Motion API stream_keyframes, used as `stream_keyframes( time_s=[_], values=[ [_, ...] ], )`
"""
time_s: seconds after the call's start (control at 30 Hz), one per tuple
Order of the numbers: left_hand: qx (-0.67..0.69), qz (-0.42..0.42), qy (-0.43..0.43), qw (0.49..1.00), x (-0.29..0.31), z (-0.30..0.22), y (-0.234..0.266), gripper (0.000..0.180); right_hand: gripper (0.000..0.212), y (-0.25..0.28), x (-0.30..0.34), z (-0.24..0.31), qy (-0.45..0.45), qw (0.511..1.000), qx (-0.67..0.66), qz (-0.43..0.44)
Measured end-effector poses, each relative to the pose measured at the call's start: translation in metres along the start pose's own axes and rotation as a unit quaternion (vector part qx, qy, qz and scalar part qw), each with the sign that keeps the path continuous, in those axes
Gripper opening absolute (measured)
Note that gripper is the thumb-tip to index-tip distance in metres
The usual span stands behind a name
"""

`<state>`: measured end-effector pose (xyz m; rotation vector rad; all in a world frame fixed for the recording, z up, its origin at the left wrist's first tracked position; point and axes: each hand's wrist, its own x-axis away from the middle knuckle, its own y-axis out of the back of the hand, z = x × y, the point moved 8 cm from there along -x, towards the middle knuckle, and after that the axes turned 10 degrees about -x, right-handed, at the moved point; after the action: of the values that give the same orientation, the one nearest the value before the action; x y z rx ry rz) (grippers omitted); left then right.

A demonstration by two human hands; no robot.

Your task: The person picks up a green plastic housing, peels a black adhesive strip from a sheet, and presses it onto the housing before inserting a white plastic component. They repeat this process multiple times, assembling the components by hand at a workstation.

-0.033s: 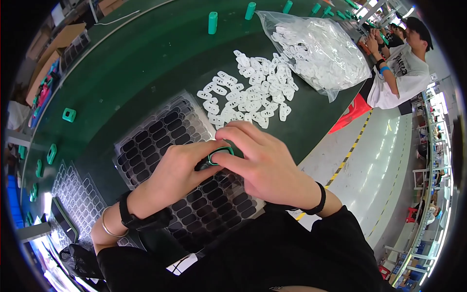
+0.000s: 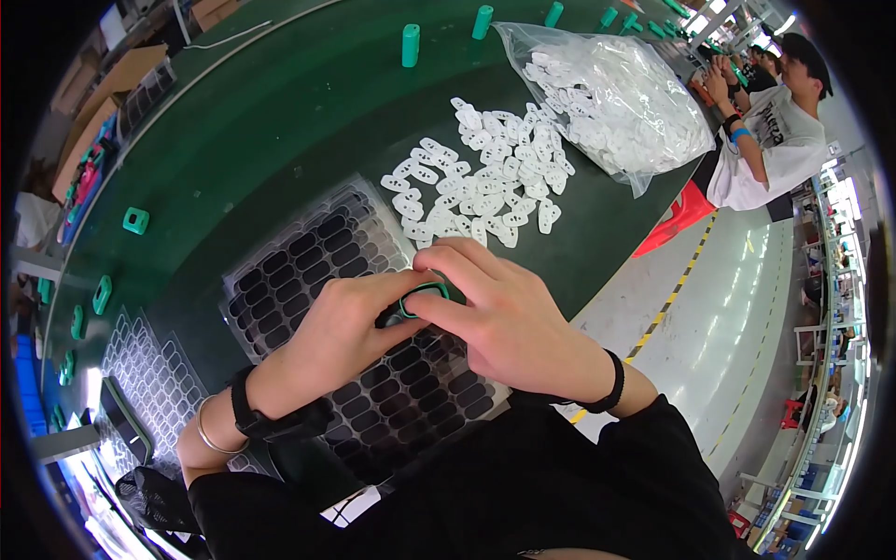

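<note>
A small green plastic casing (image 2: pixel 443 290) with a rounded rim is held between both hands, above a sheet of dark rounded-oval pieces (image 2: pixel 373 397). The fingers of my left hand (image 2: pixel 345 317) pinch its left side. My right hand (image 2: pixel 513 317) curls over it from the right, with the thumb pressed onto the face inside the rim. Most of the casing is hidden by fingers. Beyond my hands lies a loose pile of small white oval pieces with holes (image 2: pixel 495 173).
A clear plastic bag (image 2: pixel 625 103) full of white pieces lies at the far right of the green table (image 2: pixel 233 140). Green casings (image 2: pixel 411 45) stand along the back; others (image 2: pixel 135 221) lie at left near a clear sheet (image 2: pixel 149 364). A co-worker (image 2: pixel 770 140) sits at right.
The whole view has shifted very slightly. Both hands keep the same grip on the green casing.
</note>
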<state>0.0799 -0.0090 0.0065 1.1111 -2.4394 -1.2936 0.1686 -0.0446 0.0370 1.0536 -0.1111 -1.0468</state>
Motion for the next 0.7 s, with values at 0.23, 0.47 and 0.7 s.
stream_keyframes(
  time_s=[0.23,0.47,0.7],
  values=[
    [0.010,-0.011,0.024,1.000,-0.011,0.019,0.021,0.027,0.039,0.009,-0.002,-0.005,0.014,0.998,-0.056,-0.011],
    [-0.102,-0.193,0.199,0.955,-0.015,0.215,0.166,0.043,0.023,-0.026,0.033,0.010,-0.030,0.994,-0.106,0.005],
    [-0.029,-0.365,0.437,0.822,0.073,0.405,0.235,0.061,0.024,-0.038,0.063,0.019,-0.104,0.987,-0.068,0.104]
  ],
)
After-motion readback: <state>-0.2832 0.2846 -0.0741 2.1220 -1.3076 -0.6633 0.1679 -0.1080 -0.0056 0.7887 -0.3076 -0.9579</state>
